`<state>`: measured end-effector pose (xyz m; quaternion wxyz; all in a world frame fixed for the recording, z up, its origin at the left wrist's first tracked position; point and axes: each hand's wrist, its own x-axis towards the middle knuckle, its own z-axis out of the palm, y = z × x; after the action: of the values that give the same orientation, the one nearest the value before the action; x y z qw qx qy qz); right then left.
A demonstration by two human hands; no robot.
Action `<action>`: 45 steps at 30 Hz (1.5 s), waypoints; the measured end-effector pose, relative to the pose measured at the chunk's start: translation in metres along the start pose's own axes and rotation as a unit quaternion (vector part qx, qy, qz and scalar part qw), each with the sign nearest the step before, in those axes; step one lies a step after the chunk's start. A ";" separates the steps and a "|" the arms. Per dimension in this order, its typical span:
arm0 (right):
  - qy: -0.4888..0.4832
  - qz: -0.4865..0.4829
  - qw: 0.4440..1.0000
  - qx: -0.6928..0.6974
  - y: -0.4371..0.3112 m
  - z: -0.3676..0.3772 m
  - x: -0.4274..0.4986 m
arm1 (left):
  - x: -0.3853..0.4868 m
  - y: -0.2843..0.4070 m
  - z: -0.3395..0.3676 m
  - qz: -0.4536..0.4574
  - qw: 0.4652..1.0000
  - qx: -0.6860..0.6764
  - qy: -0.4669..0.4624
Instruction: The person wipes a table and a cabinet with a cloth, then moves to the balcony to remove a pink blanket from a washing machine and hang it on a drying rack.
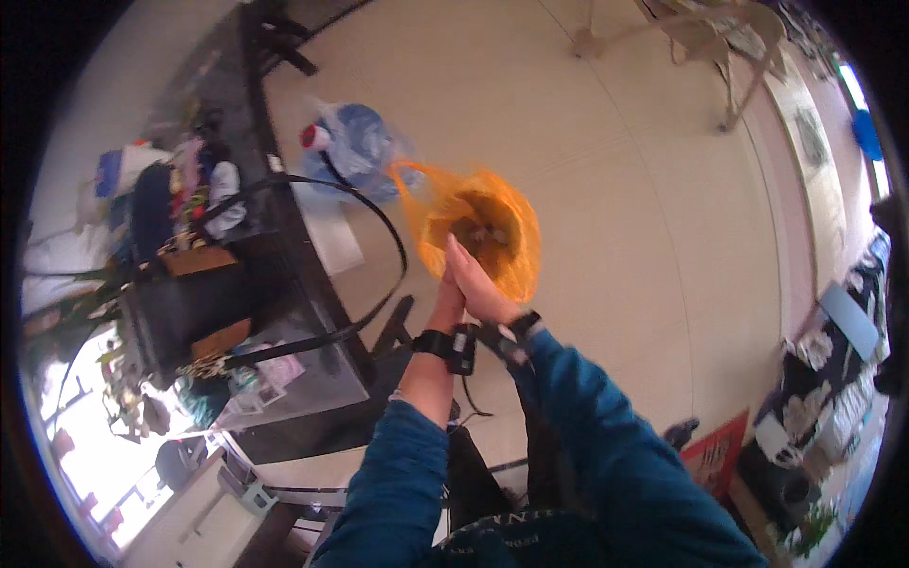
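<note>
My left hand (449,302) and my right hand (485,290) are laid palm to palm, fingers stretched out. Whatever may lie between the palms is hidden. Just beyond and below the fingertips, an orange plastic bag (522,213) lines a round, open container on the floor. Dark, unclear contents (486,224) show inside, and one bag handle is pulled up at the left. Each wrist carries a black strap, and a small black device (463,349) sits between them.
Behind the orange bag stands a blue water jug (362,135) in clear plastic. To the left, a dark table (284,419) holds a black bag (206,305) with a long strap (398,241) looping over its edge. A metal-legged stand (746,92) is at the far right.
</note>
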<state>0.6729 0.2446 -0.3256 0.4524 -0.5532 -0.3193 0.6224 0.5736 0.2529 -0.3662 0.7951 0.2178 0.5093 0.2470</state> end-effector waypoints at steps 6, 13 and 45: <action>0.028 -0.195 0.958 -0.210 -0.011 -0.007 -0.030 | -0.041 0.032 0.045 -0.055 0.969 -0.224 0.084; -0.038 0.131 0.952 0.273 -0.057 -0.019 -0.047 | -0.122 0.068 0.085 0.142 0.981 0.097 0.092; -0.473 0.019 0.868 -0.146 0.001 0.489 -0.606 | -0.815 -0.186 -0.198 0.437 0.748 -0.460 0.193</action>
<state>0.1818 -0.2613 0.0056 0.1493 -0.2581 -0.5721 0.7641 0.1307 -0.3749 0.0182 0.4894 -0.0280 0.3255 0.8086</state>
